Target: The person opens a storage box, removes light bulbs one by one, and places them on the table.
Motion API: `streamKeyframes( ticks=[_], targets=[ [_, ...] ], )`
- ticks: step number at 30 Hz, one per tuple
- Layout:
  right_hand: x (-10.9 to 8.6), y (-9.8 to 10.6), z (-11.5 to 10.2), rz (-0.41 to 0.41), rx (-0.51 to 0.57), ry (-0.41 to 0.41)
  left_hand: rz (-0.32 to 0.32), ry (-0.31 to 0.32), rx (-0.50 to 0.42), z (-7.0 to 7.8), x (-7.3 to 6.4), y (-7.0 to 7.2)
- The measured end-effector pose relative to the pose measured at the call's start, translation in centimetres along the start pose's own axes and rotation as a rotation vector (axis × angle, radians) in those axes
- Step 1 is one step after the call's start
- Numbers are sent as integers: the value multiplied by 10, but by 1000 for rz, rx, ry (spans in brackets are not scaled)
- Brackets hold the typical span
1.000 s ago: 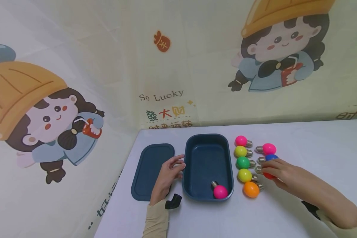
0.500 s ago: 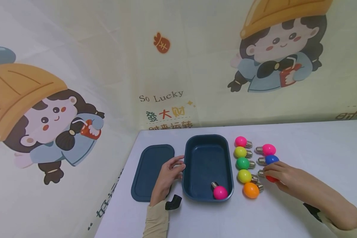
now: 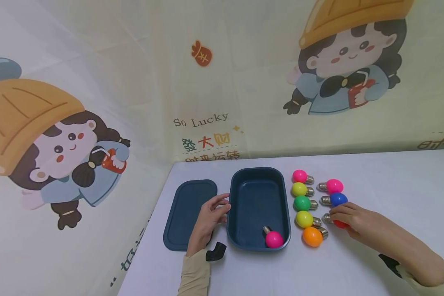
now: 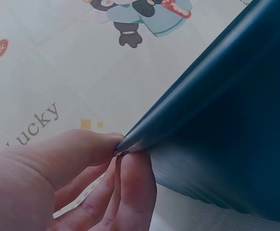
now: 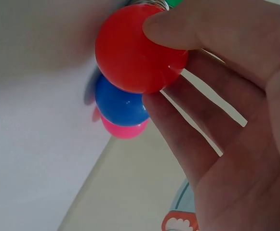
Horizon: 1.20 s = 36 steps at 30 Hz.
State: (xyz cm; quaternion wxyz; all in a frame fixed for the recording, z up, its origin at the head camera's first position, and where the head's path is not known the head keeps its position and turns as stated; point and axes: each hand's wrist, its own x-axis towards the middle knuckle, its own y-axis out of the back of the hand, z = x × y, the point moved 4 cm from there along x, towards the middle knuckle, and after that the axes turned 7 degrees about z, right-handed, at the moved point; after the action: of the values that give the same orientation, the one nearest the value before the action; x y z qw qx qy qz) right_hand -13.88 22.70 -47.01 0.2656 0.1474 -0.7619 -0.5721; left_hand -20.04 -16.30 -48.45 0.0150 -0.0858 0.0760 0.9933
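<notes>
My right hand (image 3: 355, 220) pinches a red light bulb (image 5: 130, 53) by its round part, thumb on one side and fingers on the other. Its metal screw base (image 3: 327, 218) points left, and the hand covers most of the red part in the head view. Just beyond lie a blue bulb (image 3: 338, 199) and a pink bulb (image 3: 334, 186), in line with it. My left hand (image 3: 211, 213) is at the left side of a dark blue box (image 3: 287, 213). In the left wrist view, thumb and fingertips pinch the box's rim (image 4: 173, 101).
Inside the box lies a pink bulb (image 3: 274, 239). A flat dark blue lid (image 3: 181, 213) is left of it. Right of the box runs a column of bulbs: pink (image 3: 299, 176), yellow (image 3: 299, 189), green (image 3: 301, 203), another yellow (image 3: 304, 218) and orange (image 3: 312, 237).
My right hand and the red bulb have shifted slightly right and nearer to me, widening the gap to the blue bulb. My left hand stays at the box.
</notes>
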Motion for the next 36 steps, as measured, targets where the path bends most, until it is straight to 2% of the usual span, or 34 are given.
streamKeyframes(
  ticks=[5,15,21,27,36],
  targets=[
    [0,-1,1,11,-16,14,-5,-19,-18,-14,8,2],
    [4,7,0,49,-25,24,-7,-19,-18,-14,9,2],
    [10,15,-7,9,2,-25,-2,-9,-16,-13,9,2],
    [16,18,-16,27,5,-21,-4,-12,-18,-13,8,2],
    [24,20,-29,30,84,-26,0,-18,-8,-13,7,2]
  ],
)
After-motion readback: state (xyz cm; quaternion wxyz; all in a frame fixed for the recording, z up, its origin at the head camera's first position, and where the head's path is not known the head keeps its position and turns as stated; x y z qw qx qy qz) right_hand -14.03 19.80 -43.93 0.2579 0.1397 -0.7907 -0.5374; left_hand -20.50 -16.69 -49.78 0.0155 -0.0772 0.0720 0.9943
